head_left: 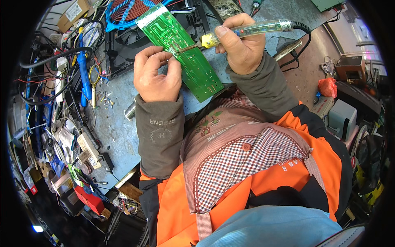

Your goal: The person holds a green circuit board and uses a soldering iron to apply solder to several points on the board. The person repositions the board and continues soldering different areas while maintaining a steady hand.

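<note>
A long green circuit board [199,78] lies slanted at the bench's far middle, its soldered side up. My right hand [245,47] is closed round a soldering iron [265,29] with a clear handle and yellow collar. The iron's metal tip points left across the board, close to a row of solder joints. At the board's left edge my left hand [157,78] is closed, thumb and fingers pinched together near those joints. What lies in this pinch, if anything, is too small to make out. A silvery wire spool [130,111] lies beside my left wrist.
Behind the board sit a black fan frame [123,55] and a copper coil with blue holders [127,12]. Cables, tools and a blue-handled tool [84,74] crowd the left side. The iron's black cord [306,35] loops down on the right, near a red bag [327,87].
</note>
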The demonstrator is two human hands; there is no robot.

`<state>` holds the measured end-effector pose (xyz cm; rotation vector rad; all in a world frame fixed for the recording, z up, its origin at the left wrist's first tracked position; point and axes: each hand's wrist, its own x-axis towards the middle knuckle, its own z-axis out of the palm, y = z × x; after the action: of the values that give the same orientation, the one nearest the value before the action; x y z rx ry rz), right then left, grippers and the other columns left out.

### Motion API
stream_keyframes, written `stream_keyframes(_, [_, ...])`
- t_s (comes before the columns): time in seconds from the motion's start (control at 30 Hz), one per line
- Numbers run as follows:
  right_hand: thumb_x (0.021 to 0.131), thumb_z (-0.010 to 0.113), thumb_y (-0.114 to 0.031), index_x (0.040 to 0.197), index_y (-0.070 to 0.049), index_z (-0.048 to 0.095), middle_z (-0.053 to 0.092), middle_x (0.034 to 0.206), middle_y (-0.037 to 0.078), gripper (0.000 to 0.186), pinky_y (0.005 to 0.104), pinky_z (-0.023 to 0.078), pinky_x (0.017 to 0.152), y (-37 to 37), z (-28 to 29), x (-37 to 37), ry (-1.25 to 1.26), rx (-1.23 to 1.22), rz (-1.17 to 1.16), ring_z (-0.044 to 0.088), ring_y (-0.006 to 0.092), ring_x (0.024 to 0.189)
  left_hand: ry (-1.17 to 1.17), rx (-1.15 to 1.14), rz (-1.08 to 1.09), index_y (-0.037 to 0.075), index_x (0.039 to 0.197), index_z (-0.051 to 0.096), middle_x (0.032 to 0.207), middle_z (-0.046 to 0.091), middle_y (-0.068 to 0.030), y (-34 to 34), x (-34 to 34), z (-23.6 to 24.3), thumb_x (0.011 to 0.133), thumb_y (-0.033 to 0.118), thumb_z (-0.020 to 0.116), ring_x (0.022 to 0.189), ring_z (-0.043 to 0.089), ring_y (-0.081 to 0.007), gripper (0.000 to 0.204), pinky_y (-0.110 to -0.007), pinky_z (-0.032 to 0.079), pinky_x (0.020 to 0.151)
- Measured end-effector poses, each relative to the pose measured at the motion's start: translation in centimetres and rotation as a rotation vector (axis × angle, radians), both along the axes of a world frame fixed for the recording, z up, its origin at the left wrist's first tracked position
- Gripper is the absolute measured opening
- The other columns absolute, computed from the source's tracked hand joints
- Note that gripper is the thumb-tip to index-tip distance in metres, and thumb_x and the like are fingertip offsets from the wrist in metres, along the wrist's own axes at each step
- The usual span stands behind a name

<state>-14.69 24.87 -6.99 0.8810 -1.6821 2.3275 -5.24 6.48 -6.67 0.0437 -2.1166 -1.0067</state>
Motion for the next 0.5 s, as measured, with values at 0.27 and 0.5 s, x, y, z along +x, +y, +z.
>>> stream_keyframes(0.27, [0.098,0.076,-0.013,0.097,-0.002,0.065,0.062,0.069,-0.002,0.016,0.0236,0.043,0.053,0.04,-0.38,-0.24,0.014,0.000,-0.002,0.055,0.0040,0.061,0.010,0.025,0.003,-0.003,0.090,0.073,0.106,0.068,-0.0156,0.05,0.00,0.23,0.081,-0.009,0.072,0.084,0.071,-0.0211,0.011,-0.029,0.063,0.068])
stream_keyframes(0.5, [0.098,0.074,-0.012,0.099,-0.001,0.064,0.063,0.069,0.001,0.014,0.0244,0.047,0.054,0.20,-0.20,-0.07,0.014,-0.106,0.010,0.059,0.0068,0.060,-0.077,0.318,0.066,0.000,0.105,0.064,0.096,0.065,-0.0056,-0.30,0.56,-0.13,0.099,0.000,0.068,0.078,0.060,-0.0099,0.007,-0.024,0.049,0.070])
